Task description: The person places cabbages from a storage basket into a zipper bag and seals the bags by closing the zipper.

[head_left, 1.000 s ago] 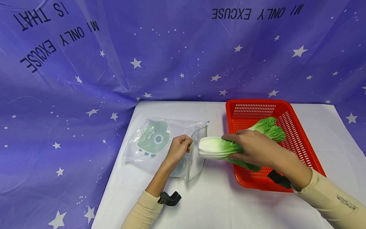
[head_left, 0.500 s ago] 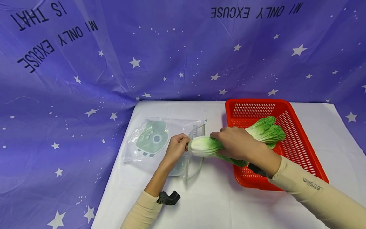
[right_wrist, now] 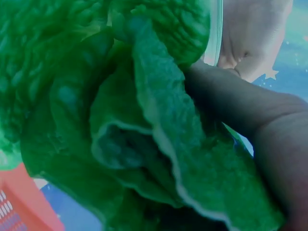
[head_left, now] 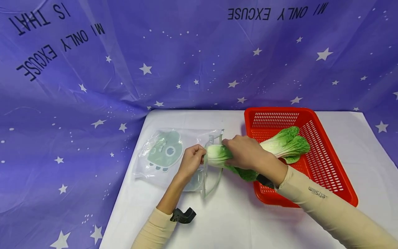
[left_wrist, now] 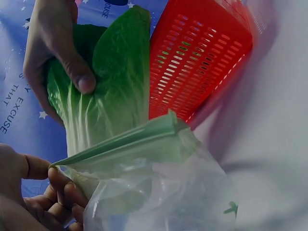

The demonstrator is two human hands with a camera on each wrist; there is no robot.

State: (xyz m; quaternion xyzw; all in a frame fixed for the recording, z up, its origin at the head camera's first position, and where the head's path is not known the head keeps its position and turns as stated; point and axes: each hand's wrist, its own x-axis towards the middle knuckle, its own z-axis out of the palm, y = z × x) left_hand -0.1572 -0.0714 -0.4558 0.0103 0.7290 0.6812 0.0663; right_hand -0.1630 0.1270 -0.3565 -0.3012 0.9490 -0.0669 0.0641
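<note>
My right hand grips a Chinese cabbage around its green leafy part. The cabbage's white base points left and lies inside the mouth of a clear zip bag with a green cartoon print. My left hand pinches the bag's rim between thumb and fingers. In the left wrist view, the base of the held cabbage passes behind the green zip strip and shows through the plastic. Leaves of the cabbage fill most of the right wrist view, beside my right hand.
A red plastic basket with slotted walls stands right of the bag. Another Chinese cabbage lies in it, partly hidden behind my right hand. Both rest on a white-covered table, with a purple starry cloth behind.
My right hand has moved left with the cabbage, bringing its white base from beside the bag's mouth into it. My left hand keeps its pinch on the rim, almost unmoved.
</note>
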